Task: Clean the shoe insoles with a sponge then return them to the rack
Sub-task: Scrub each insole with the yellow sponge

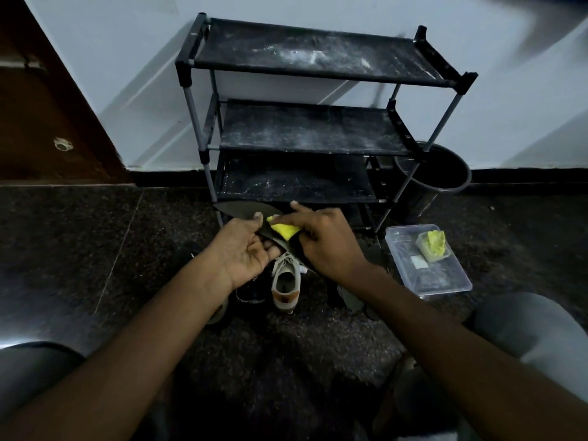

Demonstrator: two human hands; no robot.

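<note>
Noted: left hand (245, 249) is gripping the insole (238, 211) from beneath, thumb on top; right hand (324, 240) is gripping the yellow sponge (284, 230) against it, just before the rack (305, 128). Recommended: keeping support under each stroke.

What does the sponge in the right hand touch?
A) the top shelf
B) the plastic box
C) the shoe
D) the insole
D: the right hand presses the sponge onto the insole that the left hand holds.
</note>
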